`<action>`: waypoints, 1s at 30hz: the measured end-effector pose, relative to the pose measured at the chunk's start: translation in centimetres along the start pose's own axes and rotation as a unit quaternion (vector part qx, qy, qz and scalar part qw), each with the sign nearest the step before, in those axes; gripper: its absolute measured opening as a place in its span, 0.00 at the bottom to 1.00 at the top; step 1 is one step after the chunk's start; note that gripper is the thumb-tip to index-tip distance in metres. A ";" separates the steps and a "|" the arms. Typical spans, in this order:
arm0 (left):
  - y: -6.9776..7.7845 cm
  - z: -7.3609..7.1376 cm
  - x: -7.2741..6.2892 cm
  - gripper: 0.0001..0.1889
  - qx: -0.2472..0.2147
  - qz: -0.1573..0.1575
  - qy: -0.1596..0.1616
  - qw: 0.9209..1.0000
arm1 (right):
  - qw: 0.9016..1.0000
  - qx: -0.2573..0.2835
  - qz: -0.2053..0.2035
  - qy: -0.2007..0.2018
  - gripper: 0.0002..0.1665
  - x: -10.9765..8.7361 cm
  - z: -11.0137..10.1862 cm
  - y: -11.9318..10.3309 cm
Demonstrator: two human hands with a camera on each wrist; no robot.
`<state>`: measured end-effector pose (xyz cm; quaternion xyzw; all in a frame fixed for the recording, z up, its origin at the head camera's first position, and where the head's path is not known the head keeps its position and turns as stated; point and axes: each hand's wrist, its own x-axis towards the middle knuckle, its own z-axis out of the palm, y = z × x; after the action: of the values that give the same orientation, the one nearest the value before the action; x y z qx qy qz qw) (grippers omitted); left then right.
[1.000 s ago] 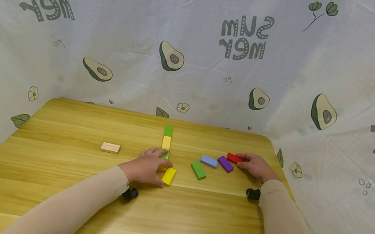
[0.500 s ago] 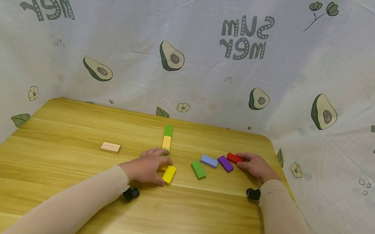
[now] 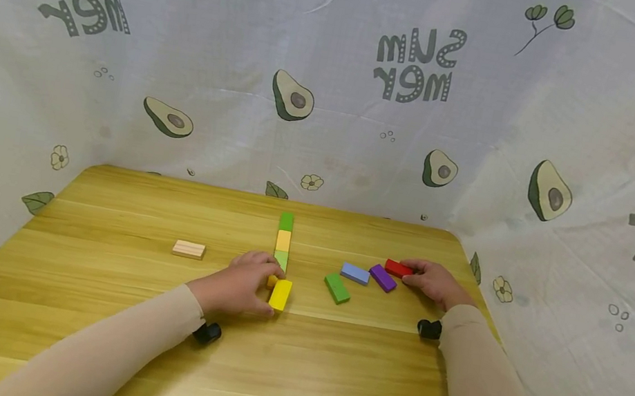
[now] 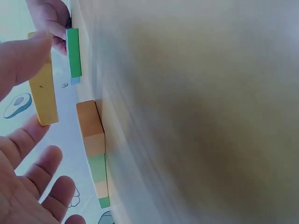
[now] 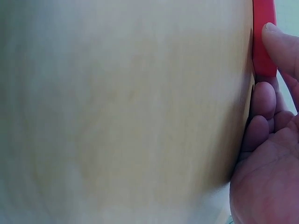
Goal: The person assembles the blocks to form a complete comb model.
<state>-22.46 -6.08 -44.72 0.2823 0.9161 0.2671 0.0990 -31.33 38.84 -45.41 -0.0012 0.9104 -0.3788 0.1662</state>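
Observation:
My left hand pinches a yellow wooden block by its two ends, between thumb and index finger. In the left wrist view that block hangs off the table, beside a row's near end. The row runs away from me: an orange block, partly hidden by the hand in the head view, then a light green block, a pale orange block and a green block. At the right, my right hand holds one end of a red block lying on the table.
Between the hands lie a green block, a blue block and a purple block. Left of the row sits a group of pale wood blocks. Printed cloth encloses the wooden table behind and at the sides.
The left hand has shifted a little to the left with the yellow block, which came up and closer to the row's near end. The right hand and the red block have stayed put.

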 end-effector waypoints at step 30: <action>-1.1 0.7 -2.5 0.35 -0.006 -0.028 -0.019 0.999 | 1.000 0.000 -0.007 -0.001 0.33 0.3 0.0 0.3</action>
<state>-20.65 -7.98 -45.77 0.2607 0.9200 0.2642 0.1257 -31.58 39.01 -45.67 -0.0081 0.9103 -0.3798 0.1645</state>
